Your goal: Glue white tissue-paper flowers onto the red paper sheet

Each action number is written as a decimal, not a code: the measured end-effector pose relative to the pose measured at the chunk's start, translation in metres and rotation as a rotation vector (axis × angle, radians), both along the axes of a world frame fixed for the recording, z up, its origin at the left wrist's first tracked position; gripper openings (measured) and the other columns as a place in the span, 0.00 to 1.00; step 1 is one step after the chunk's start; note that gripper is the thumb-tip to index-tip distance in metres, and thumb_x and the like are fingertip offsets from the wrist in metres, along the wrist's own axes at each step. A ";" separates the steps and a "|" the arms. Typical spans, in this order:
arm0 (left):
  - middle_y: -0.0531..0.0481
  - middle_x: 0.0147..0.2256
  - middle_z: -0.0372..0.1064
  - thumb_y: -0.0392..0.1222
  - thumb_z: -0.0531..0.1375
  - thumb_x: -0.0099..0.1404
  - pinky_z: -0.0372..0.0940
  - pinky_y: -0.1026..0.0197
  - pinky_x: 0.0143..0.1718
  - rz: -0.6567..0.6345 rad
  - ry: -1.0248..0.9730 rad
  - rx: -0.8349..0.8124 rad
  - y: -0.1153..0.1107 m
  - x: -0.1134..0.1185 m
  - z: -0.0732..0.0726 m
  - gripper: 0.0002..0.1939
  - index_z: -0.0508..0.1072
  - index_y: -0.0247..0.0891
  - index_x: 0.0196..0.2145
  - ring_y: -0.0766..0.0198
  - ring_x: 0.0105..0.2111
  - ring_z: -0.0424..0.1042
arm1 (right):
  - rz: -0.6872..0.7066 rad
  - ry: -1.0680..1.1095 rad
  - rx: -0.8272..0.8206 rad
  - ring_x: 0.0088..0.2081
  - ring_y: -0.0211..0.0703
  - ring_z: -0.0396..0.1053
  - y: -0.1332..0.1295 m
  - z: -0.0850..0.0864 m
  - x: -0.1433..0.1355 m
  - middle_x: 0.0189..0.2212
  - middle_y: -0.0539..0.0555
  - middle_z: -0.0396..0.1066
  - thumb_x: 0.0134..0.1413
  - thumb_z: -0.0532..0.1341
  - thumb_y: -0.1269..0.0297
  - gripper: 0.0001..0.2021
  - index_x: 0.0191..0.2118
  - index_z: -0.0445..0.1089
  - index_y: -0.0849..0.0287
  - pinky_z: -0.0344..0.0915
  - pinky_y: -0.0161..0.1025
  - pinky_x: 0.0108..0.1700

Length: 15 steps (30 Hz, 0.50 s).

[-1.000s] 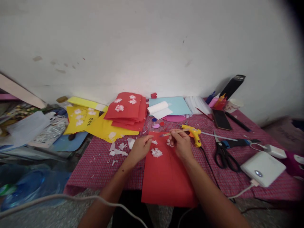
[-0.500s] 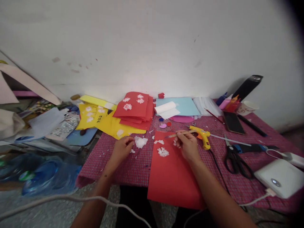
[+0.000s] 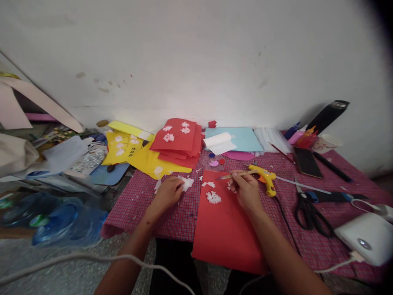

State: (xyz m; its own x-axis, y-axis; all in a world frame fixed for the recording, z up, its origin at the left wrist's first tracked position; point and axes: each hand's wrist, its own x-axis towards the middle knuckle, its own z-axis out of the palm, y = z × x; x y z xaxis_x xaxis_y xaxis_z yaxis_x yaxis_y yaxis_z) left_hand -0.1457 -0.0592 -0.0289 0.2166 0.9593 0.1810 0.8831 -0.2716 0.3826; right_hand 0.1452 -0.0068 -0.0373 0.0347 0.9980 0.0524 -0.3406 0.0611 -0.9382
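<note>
A paintbrush (image 3: 236, 175) is pinched in my right hand (image 3: 248, 191), its tip pointing left over the upper part of a red paper sheet (image 3: 225, 233). On that sheet lie a crumpled white paper flower (image 3: 213, 197) and small torn white scraps (image 3: 208, 184) above it. To the sheet's left, my left hand (image 3: 169, 191) has its fingers bent together at a piece of white tissue paper (image 3: 186, 183). Its fingertips press on the near edge of the tissue, partly hiding it. Just beyond the sheet sits a small clear palette (image 3: 214, 163) with blue, pink and red paint.
A yellow glue gun (image 3: 265, 178) lies right of my right hand, with black scissors (image 3: 310, 213) and a white power bank (image 3: 364, 235) farther right. Stacked red cards (image 3: 176, 141) and yellow papers (image 3: 159, 164) stand at the back left. Paint bottles (image 3: 303, 137) stand back right.
My left hand has moved right onto the white tissue paper. My right hand still holds the paintbrush over the sheet. The whole view has shifted slightly.
</note>
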 end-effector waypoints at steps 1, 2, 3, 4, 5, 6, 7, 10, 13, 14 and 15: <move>0.46 0.35 0.74 0.36 0.54 0.67 0.61 0.56 0.43 -0.002 0.007 -0.003 0.000 0.000 0.000 0.11 0.76 0.38 0.33 0.56 0.39 0.70 | 0.003 -0.001 0.002 0.18 0.33 0.61 0.000 0.000 0.000 0.21 0.48 0.70 0.54 0.68 0.59 0.08 0.34 0.75 0.59 0.53 0.32 0.19; 0.46 0.34 0.74 0.36 0.53 0.67 0.61 0.56 0.42 0.003 0.008 -0.005 0.000 0.000 0.000 0.11 0.75 0.38 0.32 0.57 0.38 0.70 | 0.006 -0.001 0.004 0.18 0.33 0.61 0.000 0.000 0.000 0.21 0.48 0.71 0.55 0.67 0.59 0.08 0.34 0.75 0.59 0.53 0.32 0.20; 0.46 0.33 0.73 0.36 0.53 0.67 0.61 0.57 0.41 0.013 0.006 -0.007 0.000 0.000 0.000 0.12 0.75 0.38 0.31 0.57 0.37 0.70 | 0.007 -0.001 0.005 0.18 0.33 0.61 0.000 -0.001 0.001 0.21 0.48 0.70 0.55 0.67 0.60 0.08 0.34 0.75 0.59 0.53 0.32 0.20; 0.47 0.32 0.73 0.36 0.53 0.67 0.60 0.57 0.40 0.025 0.003 -0.007 0.000 0.000 0.000 0.12 0.75 0.38 0.31 0.58 0.37 0.70 | 0.010 -0.001 0.006 0.18 0.33 0.61 0.000 -0.001 0.001 0.21 0.48 0.70 0.55 0.67 0.60 0.08 0.34 0.75 0.59 0.53 0.32 0.20; 0.47 0.32 0.73 0.36 0.53 0.67 0.60 0.57 0.39 0.038 0.001 -0.005 -0.001 -0.001 0.000 0.12 0.75 0.38 0.30 0.58 0.36 0.70 | 0.010 0.000 0.006 0.18 0.33 0.61 0.000 -0.001 0.001 0.21 0.48 0.70 0.55 0.67 0.60 0.08 0.34 0.75 0.59 0.53 0.32 0.20; 0.47 0.32 0.72 0.36 0.54 0.66 0.60 0.58 0.39 0.047 -0.002 -0.003 -0.001 -0.001 0.000 0.11 0.74 0.38 0.30 0.58 0.36 0.70 | 0.009 0.002 0.006 0.18 0.33 0.61 0.000 -0.002 0.001 0.21 0.48 0.70 0.55 0.67 0.60 0.08 0.34 0.75 0.59 0.52 0.32 0.20; 0.47 0.32 0.73 0.35 0.54 0.66 0.60 0.58 0.39 0.050 -0.006 -0.002 -0.002 -0.002 0.000 0.10 0.74 0.38 0.30 0.58 0.36 0.70 | 0.007 0.004 0.006 0.18 0.33 0.61 0.000 -0.002 0.001 0.21 0.48 0.70 0.55 0.67 0.60 0.08 0.34 0.75 0.59 0.52 0.32 0.19; 0.47 0.33 0.74 0.34 0.55 0.64 0.61 0.58 0.40 0.048 -0.027 -0.016 -0.002 -0.003 0.000 0.09 0.76 0.38 0.32 0.58 0.37 0.71 | 0.008 0.007 0.008 0.18 0.34 0.61 0.000 -0.002 0.001 0.21 0.48 0.70 0.54 0.68 0.59 0.08 0.34 0.75 0.59 0.52 0.32 0.19; 0.47 0.37 0.76 0.33 0.54 0.63 0.63 0.57 0.43 0.068 -0.056 -0.018 -0.002 -0.002 0.000 0.11 0.77 0.39 0.35 0.57 0.39 0.72 | 0.012 0.008 0.007 0.18 0.34 0.61 0.000 0.000 0.000 0.21 0.48 0.71 0.54 0.68 0.59 0.08 0.34 0.75 0.59 0.53 0.32 0.19; 0.46 0.38 0.76 0.33 0.54 0.64 0.63 0.57 0.44 0.069 -0.059 -0.014 -0.001 -0.001 0.000 0.11 0.77 0.39 0.36 0.57 0.40 0.72 | 0.013 0.008 0.006 0.18 0.34 0.61 0.000 0.001 0.000 0.21 0.48 0.71 0.54 0.68 0.59 0.08 0.34 0.75 0.59 0.53 0.32 0.19; 0.46 0.39 0.76 0.34 0.55 0.64 0.63 0.57 0.45 0.066 -0.058 -0.008 -0.001 0.000 0.000 0.11 0.77 0.39 0.37 0.57 0.41 0.72 | 0.012 0.007 0.005 0.18 0.33 0.61 -0.001 0.001 0.000 0.21 0.48 0.71 0.54 0.68 0.59 0.08 0.34 0.75 0.58 0.53 0.32 0.19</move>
State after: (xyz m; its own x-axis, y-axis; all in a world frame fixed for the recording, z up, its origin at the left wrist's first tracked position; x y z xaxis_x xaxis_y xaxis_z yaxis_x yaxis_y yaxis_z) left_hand -0.1455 -0.0600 -0.0285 0.1425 0.9726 0.1837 0.8750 -0.2106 0.4359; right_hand 0.1452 -0.0075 -0.0360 0.0231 0.9981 0.0573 -0.3481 0.0618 -0.9354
